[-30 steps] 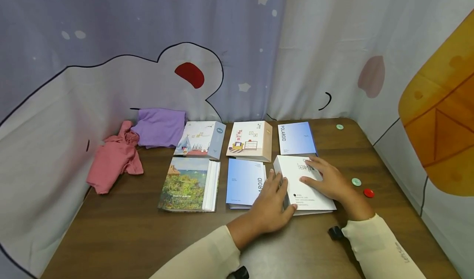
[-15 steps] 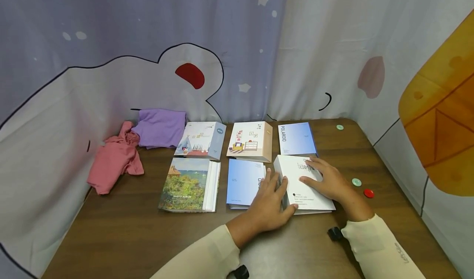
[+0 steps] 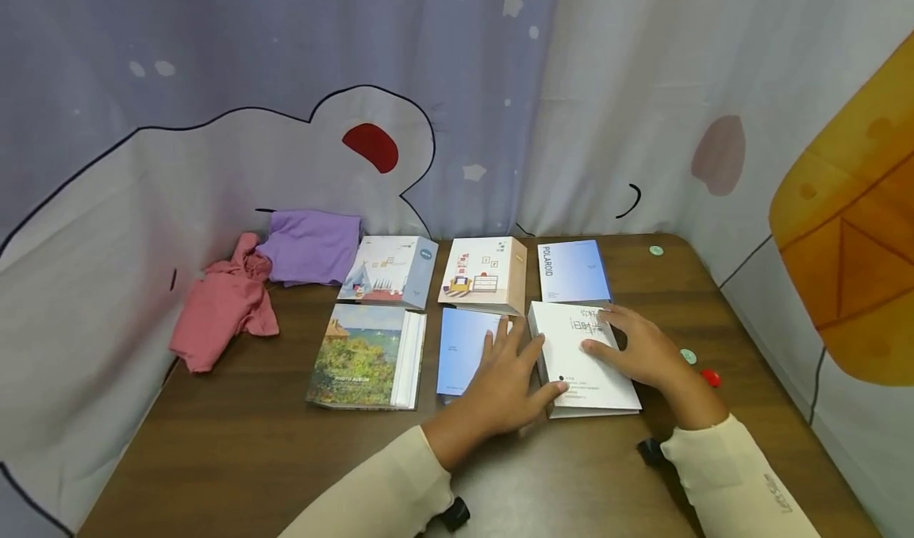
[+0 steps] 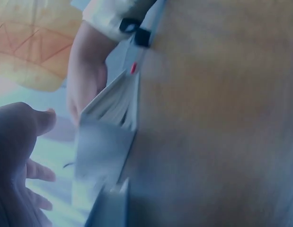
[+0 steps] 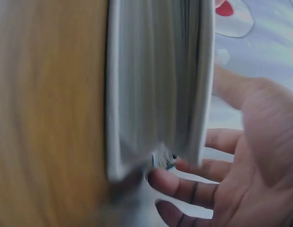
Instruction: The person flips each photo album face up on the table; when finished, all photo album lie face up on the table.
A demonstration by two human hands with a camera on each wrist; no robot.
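Note:
A thick white photo album [image 3: 578, 359] with dark lettering lies at the front right of two rows of albums. My right hand [image 3: 643, 355] holds it at its right side, thumb across the cover. In the right wrist view the fingers [image 5: 184, 187] curl in at the far end of the album, beside its pages [image 5: 155, 71]. My left hand [image 3: 500, 387] is spread over the blue Polaroid album [image 3: 460, 343], hiding much of it, with its thumb near the white album's left edge. The left wrist view shows this hand's fingers [image 4: 39, 170] apart from the white album's spine [image 4: 101, 146].
A garden-picture photo album [image 3: 360, 355] lies front left. Behind stand a tent-picture album [image 3: 382, 268], a furniture-picture album [image 3: 478, 272] and another blue Polaroid album [image 3: 571, 272]. Purple cloth [image 3: 314, 244] and pink cloth [image 3: 228, 308] lie left. Green buttons [image 3: 656, 251] and a red button [image 3: 710, 378] lie right.
My left hand has shifted left, away from the white album and further over the blue Polaroid album. The white album's front edge has swung slightly left, with my right hand still at it.

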